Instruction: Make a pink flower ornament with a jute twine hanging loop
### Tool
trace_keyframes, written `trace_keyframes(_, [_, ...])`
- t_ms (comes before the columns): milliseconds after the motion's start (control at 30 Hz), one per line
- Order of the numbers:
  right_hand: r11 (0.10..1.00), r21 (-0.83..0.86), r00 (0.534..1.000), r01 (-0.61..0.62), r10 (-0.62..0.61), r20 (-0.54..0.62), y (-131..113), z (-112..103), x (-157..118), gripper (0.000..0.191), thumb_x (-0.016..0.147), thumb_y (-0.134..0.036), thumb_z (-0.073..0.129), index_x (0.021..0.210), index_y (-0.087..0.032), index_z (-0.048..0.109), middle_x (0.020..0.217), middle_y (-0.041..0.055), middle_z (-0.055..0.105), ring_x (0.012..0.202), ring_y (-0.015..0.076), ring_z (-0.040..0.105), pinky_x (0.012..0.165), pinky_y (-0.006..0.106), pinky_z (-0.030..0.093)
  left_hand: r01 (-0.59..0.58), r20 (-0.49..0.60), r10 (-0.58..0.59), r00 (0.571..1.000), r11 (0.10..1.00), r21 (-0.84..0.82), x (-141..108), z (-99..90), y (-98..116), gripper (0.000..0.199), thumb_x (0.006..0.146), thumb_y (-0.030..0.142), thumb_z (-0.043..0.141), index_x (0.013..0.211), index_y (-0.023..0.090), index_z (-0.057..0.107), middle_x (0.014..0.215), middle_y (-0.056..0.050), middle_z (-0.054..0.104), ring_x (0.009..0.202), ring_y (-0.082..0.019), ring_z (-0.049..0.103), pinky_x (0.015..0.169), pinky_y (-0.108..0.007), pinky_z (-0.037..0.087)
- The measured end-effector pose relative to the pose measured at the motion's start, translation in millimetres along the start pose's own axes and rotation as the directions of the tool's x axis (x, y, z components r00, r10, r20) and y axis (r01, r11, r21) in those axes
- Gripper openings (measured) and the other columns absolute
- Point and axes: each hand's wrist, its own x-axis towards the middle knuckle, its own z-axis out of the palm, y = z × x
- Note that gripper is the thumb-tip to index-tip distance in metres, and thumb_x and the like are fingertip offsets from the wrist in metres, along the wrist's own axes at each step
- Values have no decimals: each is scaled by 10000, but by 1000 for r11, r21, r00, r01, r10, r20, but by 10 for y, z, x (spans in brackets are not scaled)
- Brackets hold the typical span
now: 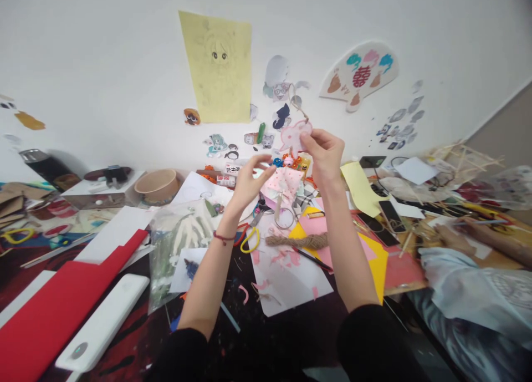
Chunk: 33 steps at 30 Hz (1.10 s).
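Raised in front of the wall, my right hand [322,149] pinches a pale pink paper cutout [295,135] with a darker pink outline. A loop of brown twine [300,109] rises from the cutout's top. My left hand [252,181] is lifted a little lower and to the left, fingers apart, holding nothing. Behind and below the hands lies a pink dotted piece [286,181]. On the desk under them are a skein of brown twine [297,241], yellow-handled scissors [250,240] and a white sheet [286,288] with pink paper scraps.
To the left are a white device [103,322], red card [78,293], a plastic bag [166,260] and a round bowl [157,185]. Yellow paper [380,265] and a phone [391,215] lie right. Another person's sleeve [469,282] and hands are at the far right.
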Motion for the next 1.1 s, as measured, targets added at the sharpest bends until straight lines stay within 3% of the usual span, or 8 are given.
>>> trace_keyframes(100, [999, 39, 1000, -2, 1, 28, 0, 10, -4, 270, 687, -476, 878, 797, -250, 778, 766, -22, 728, 640, 138, 647, 611, 287, 551, -79, -84, 81, 993, 997, 26, 363, -98, 273, 337, 915, 418, 672, 1171, 198, 674, 1174, -80, 737, 950, -165, 687, 829, -303, 517])
trace_keyframes(233, [999, 46, 999, 0, -1, 33, 15, 36, -12, 286, 674, -492, 884, 794, -251, 787, 777, -19, 748, 665, 147, 668, 664, 304, 566, -260, -77, 263, 962, 964, 49, 783, -121, 563, 240, 879, 343, 741, 1064, 195, 699, 1052, -45, 757, 893, -149, 701, 777, -289, 541])
trace_keyframes(400, [997, 54, 999, -46, 45, 20, 109, 29, -24, 301, 647, -491, 895, 800, -253, 793, 765, -19, 755, 644, 147, 666, 614, 296, 553, -353, -27, 358, 933, 929, 111, 1033, -80, 669, 188, 940, 378, 668, 889, 198, 684, 869, 19, 727, 835, -126, 724, 774, -286, 553])
trace_keyframes(567, [995, 94, 999, -44, 41, 32, 239, -7, -66, 298, 675, -493, 881, 830, -255, 791, 808, -16, 769, 688, 147, 691, 661, 298, 569, -212, -117, 243, 963, 950, 229, 1064, -37, 656, 317, 874, 480, 729, 894, 174, 645, 877, -18, 706, 868, -161, 703, 772, -297, 527])
trace_keyframes(733, [992, 115, 998, -45, 39, 56, 308, -31, -122, 289, 719, -492, 857, 863, -250, 794, 848, -18, 776, 737, 159, 713, 725, 315, 582, -116, 160, 107, 981, 992, 51, 941, 28, 773, 338, 937, 428, 638, 706, 182, 655, 739, -42, 694, 772, -163, 643, 721, -298, 501])
trace_keyframes(833, [993, 110, 997, -53, 47, 59, 337, -44, -147, 291, 717, -492, 861, 858, -245, 799, 828, -14, 777, 714, 156, 708, 705, 305, 573, -104, 166, 115, 979, 992, -76, 905, 83, 831, 126, 872, 238, 689, 764, 173, 690, 804, -52, 727, 788, -166, 653, 750, -310, 519])
trace_keyframes(933, [994, 95, 997, -51, 45, 65, 365, -68, -163, 277, 730, -487, 855, 840, -238, 803, 782, -15, 766, 677, 141, 691, 679, 285, 555, -144, 83, 140, 987, 989, 37, 933, 121, 860, 82, 800, 175, 709, 723, 167, 685, 774, -59, 731, 771, -183, 671, 769, -332, 528])
trace_keyframes(1100, [996, 66, 996, -51, 46, 75, 377, -105, -172, 292, 747, -495, 840, 879, -237, 801, 794, -12, 761, 692, 143, 687, 688, 292, 553, -136, 82, 121, 989, 968, 210, 1010, 113, 935, 24, 737, 175, 674, 714, 182, 676, 779, -50, 749, 782, -196, 701, 776, -330, 543])
